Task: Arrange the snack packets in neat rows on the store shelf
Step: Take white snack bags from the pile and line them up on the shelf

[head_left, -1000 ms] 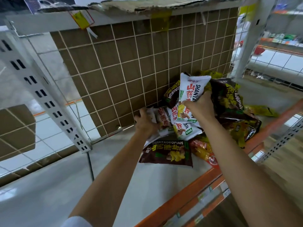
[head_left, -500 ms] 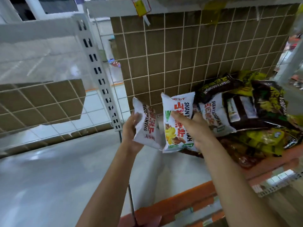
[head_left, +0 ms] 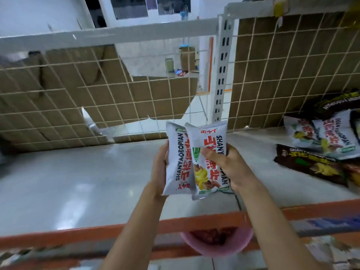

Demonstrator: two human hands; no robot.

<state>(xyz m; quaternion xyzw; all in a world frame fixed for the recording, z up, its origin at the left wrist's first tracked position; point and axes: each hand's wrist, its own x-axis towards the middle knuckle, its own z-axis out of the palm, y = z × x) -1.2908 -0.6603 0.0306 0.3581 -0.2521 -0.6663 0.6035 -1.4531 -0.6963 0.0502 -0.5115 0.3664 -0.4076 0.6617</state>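
- The left hand (head_left: 158,168) grips the left white packet (head_left: 176,162) along its long outer edge, with the fingers curled behind it. The right hand (head_left: 231,168) pinches the right white packet (head_left: 208,152), thumb across the printed face.
- Both packets are held upright over the middle of the shelf deck (head_left: 78,182). They overlap, the right one in front, and neither is set down yet.
- The heap of other packets (head_left: 321,141) lies at the far right of the deck. It is a jumble of white bags, with a dark brown packet (head_left: 309,166) flat on its near side.
- Risk 1: the film looks slick and the bags are puffed. The 2 overlapped packets could slide against each other if either grip loosens.
- Risk 2: the deck is smooth and glossy. A pillow-shaped bag stood on its crimped end would likely topple or skid unless leaned on the wire grid (head_left: 97,106).
- Risk 3: the cardboard backing (head_left: 58,78) is torn open behind the grid, so a packet corner could poke into a cell and sit crooked.
- Materials: the packets are shiny printed film with flat sealed ends. The grid is thin pale wire in rectangles, and the cardboard is matte brown with ragged edges.
- The front rail (head_left: 97,230) is a straight orange bar. A round pink basin (head_left: 218,244) sits below it.
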